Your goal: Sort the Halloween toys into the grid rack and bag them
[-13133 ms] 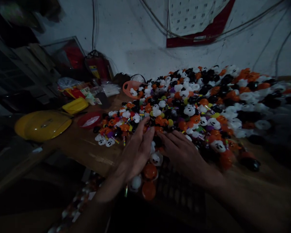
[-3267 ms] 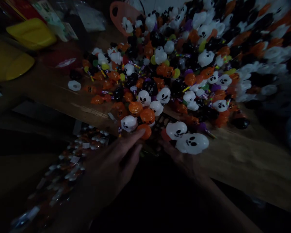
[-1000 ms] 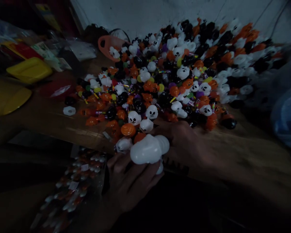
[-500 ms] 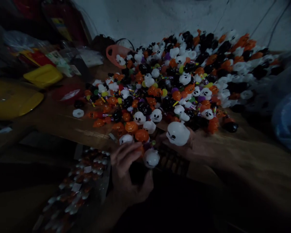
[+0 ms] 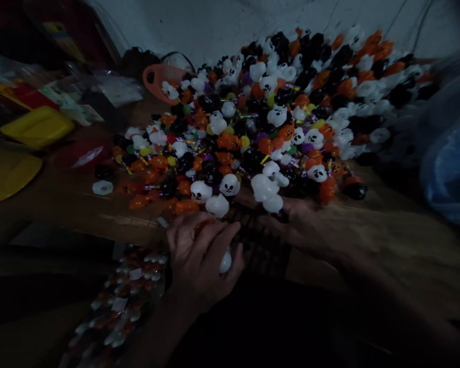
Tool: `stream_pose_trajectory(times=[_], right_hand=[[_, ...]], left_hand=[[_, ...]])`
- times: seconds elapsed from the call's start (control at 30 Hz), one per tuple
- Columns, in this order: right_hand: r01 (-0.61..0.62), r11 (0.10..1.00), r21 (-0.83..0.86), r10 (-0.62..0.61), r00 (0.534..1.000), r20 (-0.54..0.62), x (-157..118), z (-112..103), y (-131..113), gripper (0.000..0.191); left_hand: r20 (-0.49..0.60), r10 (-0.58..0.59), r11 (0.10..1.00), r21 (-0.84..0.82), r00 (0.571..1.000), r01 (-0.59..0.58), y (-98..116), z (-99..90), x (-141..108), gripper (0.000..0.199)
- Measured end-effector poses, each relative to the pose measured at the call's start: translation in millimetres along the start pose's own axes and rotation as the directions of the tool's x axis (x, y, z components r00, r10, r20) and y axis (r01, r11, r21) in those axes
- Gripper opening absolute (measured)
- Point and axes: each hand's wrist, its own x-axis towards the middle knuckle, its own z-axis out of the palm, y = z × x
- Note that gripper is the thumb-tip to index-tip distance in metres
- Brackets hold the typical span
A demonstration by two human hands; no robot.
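My left hand (image 5: 203,253) is closed around a small white plastic toy head (image 5: 226,261), which shows between the fingers and thumb. Something orange peeks out by its knuckles. To the right, my right hand (image 5: 301,225) is at the front edge of the pile, its fingers dark and partly hidden. At its fingertips is a white plastic figure (image 5: 264,188), seemingly held, with no face showing. White skull heads (image 5: 201,191) and an orange piece (image 5: 186,206) lie just beyond my left hand.
A big heap of orange, black and white Halloween toys (image 5: 278,116) covers the wooden table (image 5: 368,240). An orange basket (image 5: 159,82) stands behind. Yellow containers (image 5: 38,127) are at left, a bluish clear bag (image 5: 450,168) at right. More toys (image 5: 118,306) fill a container below.
My left hand has closed over the white toy head that was between its spread fingers and thumb. The white figure at my right hand has turned, hiding its face. The view has shifted slightly.
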Motion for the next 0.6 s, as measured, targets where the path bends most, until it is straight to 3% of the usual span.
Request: stream_pose_trajectory(times=[0.13, 0.27, 0.33, 0.47, 0.6], right_hand=[[-0.009, 0.958, -0.288, -0.012, 0.997, -0.071, -22, -10, 9, 0.03], [-0.066, 0.842, -0.536, 0.036, 0.997, -0.067, -38, -14, 18, 0.016], [-0.023, 0.79, -0.613, 0.004, 0.999, -0.033, -43, -17, 23, 0.018], [0.001, 0.74, -0.673, -0.054, 0.997, -0.058, -53, -19, 34, 0.019], [-0.023, 0.818, -0.575, -0.015, 0.998, -0.06, -64, -16, 45, 0.028]], left_hand=[[-0.013, 0.023, 0.997, -0.075, 1.0, -0.024, -5, -1.4, -1, 0.026], [0.025, 0.041, 0.979, -0.201, 0.999, -0.036, -11, -4.4, -7, 0.03], [0.006, 0.009, 0.978, -0.21, 1.0, -0.007, -12, -4.5, -10, 0.027], [-0.03, -0.003, 0.979, -0.204, 1.0, -0.003, -11, -0.8, -10, 0.019], [-0.053, 0.023, 0.982, -0.185, 0.998, -0.033, -11, 2.5, -8, 0.014]])
